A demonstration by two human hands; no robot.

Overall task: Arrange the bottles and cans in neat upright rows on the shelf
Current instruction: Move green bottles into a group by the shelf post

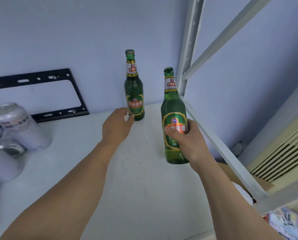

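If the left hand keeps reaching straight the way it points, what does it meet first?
The left hand would meet the rear green bottle standing by the wall; its fingertips already look at the bottle's base, though contact is unclear.

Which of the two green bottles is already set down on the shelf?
Look to the back of the white shelf, against the blue wall. The far bottle stands there, the left hand at its base. The near bottle, its twin, is gripped in the right hand.
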